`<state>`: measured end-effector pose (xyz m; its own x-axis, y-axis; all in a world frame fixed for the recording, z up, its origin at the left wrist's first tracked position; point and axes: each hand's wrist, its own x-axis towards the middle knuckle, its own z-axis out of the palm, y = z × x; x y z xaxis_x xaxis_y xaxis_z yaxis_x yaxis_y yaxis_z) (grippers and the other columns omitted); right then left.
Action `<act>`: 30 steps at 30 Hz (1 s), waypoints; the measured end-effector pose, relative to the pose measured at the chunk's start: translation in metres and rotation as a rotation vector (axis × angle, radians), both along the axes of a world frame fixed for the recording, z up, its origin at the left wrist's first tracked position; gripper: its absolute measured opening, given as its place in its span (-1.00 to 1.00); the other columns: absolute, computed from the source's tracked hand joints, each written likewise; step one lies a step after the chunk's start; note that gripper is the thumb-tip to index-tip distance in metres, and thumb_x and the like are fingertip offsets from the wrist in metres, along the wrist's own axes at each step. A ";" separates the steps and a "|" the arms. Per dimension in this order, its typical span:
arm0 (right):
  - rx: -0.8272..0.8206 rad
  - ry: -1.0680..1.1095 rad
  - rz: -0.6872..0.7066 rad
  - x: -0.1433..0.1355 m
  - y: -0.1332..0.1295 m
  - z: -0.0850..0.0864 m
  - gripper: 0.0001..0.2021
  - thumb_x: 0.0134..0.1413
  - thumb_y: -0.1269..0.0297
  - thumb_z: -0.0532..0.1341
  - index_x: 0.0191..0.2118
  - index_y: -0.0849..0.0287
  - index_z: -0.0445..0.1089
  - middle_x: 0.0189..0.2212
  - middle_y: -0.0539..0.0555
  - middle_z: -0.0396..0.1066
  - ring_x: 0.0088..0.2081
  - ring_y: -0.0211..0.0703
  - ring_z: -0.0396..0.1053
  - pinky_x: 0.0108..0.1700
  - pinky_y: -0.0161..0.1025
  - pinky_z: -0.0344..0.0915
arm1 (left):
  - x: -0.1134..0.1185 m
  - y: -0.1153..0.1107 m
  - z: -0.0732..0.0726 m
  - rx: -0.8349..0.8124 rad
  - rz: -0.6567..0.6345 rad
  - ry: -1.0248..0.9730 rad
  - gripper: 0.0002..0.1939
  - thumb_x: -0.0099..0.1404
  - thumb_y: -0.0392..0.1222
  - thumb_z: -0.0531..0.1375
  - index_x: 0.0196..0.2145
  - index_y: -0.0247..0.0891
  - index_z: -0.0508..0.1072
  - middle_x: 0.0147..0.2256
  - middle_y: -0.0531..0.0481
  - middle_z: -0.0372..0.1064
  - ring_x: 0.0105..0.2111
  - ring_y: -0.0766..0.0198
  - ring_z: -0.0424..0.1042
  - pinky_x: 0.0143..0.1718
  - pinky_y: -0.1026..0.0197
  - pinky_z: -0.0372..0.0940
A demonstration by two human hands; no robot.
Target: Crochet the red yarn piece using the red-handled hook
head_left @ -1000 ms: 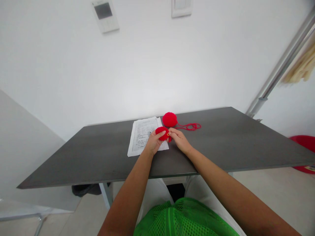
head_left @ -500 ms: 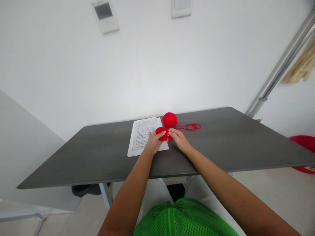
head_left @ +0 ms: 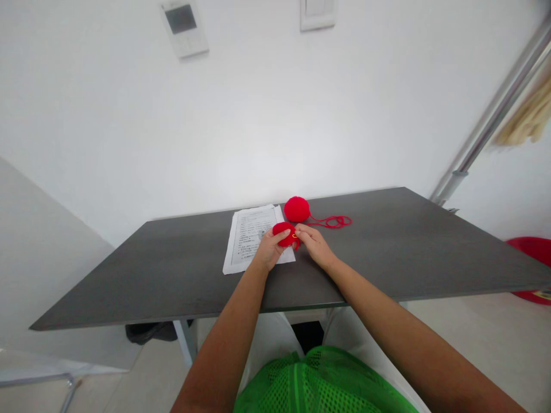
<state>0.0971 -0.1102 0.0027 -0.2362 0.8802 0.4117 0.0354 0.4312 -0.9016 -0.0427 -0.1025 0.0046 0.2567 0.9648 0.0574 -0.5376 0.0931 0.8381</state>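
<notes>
Little is shifting since the earlier frame — only the red piece [head_left: 283, 226] and the small yellow loop [head_left: 295, 236] at its edge are inching rightward, my hands staying nearly put. Around mid-frame my left hand [head_left: 267, 250] is holding the piece between thumb and fingers, while my right hand [head_left: 314, 243] is keeping its fingertips narrow at the right edge, beside the loop — what they are gripping I cannot tell. The piece is lying between both hands, seemingly longest left to right, with my left hand covering more of it.
</notes>
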 end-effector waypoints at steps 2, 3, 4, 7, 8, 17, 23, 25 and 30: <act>0.009 -0.007 -0.011 0.000 0.000 -0.001 -0.75 0.12 0.25 0.03 -0.56 0.12 0.22 -0.62 -0.05 0.29 -0.48 -0.22 0.25 -0.33 -0.26 0.18 | 0.000 0.000 0.000 -0.002 0.005 0.004 -0.69 -0.10 -0.23 0.43 -0.41 -0.37 0.45 -0.48 0.01 0.46 -0.49 0.32 0.41 -0.45 0.25 0.29; 0.010 -0.008 -0.018 0.000 0.001 -0.002 -0.76 0.12 0.25 0.03 -0.55 0.12 0.22 -0.61 -0.05 0.29 -0.48 -0.22 0.26 -0.33 -0.26 0.18 | 0.000 -0.001 0.001 -0.002 0.006 0.007 -0.69 -0.10 -0.23 0.43 -0.41 -0.37 0.45 -0.48 0.01 0.45 -0.49 0.32 0.40 -0.45 0.25 0.28; 0.010 -0.009 -0.027 -0.001 0.001 -0.002 -0.78 0.12 0.26 0.03 -0.53 0.12 0.23 -0.61 -0.06 0.29 -0.48 -0.22 0.26 -0.32 -0.26 0.18 | 0.000 -0.001 0.001 -0.004 0.008 0.011 -0.69 -0.10 -0.23 0.43 -0.41 -0.37 0.45 -0.49 0.01 0.45 -0.50 0.33 0.40 -0.45 0.25 0.28; 0.005 -0.011 -0.057 -0.001 0.001 -0.003 -0.83 0.11 0.26 0.05 -0.47 0.12 0.25 -0.58 -0.06 0.30 -0.46 -0.21 0.27 -0.30 -0.25 0.19 | 0.001 -0.001 0.001 -0.019 0.022 0.012 -0.70 -0.11 -0.24 0.43 -0.42 -0.37 0.45 -0.49 0.02 0.44 -0.50 0.35 0.38 -0.45 0.27 0.26; 0.003 -0.014 -0.065 -0.001 0.001 -0.003 -0.83 0.11 0.26 0.05 -0.47 0.12 0.25 -0.57 -0.06 0.30 -0.46 -0.21 0.27 -0.30 -0.25 0.19 | 0.001 -0.001 0.001 -0.023 0.026 0.011 -0.70 -0.11 -0.24 0.43 -0.42 -0.37 0.45 -0.49 0.02 0.44 -0.50 0.36 0.38 -0.45 0.27 0.26; 0.020 -0.036 -0.072 -0.001 0.001 -0.005 -0.81 0.13 0.24 0.04 -0.48 0.12 0.23 -0.57 -0.06 0.30 -0.44 -0.21 0.27 -0.28 -0.25 0.18 | 0.001 -0.001 0.001 -0.051 0.032 0.003 -0.67 -0.14 -0.26 0.45 -0.39 -0.38 0.47 -0.47 0.00 0.46 -0.47 0.34 0.39 -0.44 0.26 0.28; 0.005 -0.038 -0.075 0.000 0.002 -0.005 -0.83 0.10 0.25 0.03 -0.48 0.12 0.23 -0.56 -0.05 0.30 -0.44 -0.19 0.27 -0.30 -0.24 0.17 | 0.001 -0.001 0.001 -0.056 0.031 0.000 -0.67 -0.15 -0.27 0.45 -0.40 -0.38 0.47 -0.47 0.00 0.46 -0.48 0.34 0.40 -0.45 0.27 0.28; 0.001 -0.038 -0.075 0.000 0.002 -0.005 -0.83 0.10 0.25 0.04 -0.48 0.12 0.23 -0.57 -0.05 0.30 -0.44 -0.19 0.26 -0.30 -0.25 0.16 | 0.001 0.000 0.001 -0.058 0.033 0.001 -0.67 -0.15 -0.27 0.45 -0.40 -0.38 0.47 -0.48 0.00 0.46 -0.48 0.34 0.40 -0.45 0.27 0.28; 0.006 -0.028 -0.070 -0.001 0.002 -0.004 -0.83 0.09 0.24 0.04 -0.49 0.12 0.23 -0.57 -0.06 0.29 -0.45 -0.20 0.26 -0.31 -0.25 0.17 | 0.000 0.000 0.000 -0.046 0.024 0.011 -0.69 -0.12 -0.27 0.44 -0.41 -0.39 0.46 -0.47 -0.01 0.46 -0.48 0.33 0.40 -0.45 0.26 0.27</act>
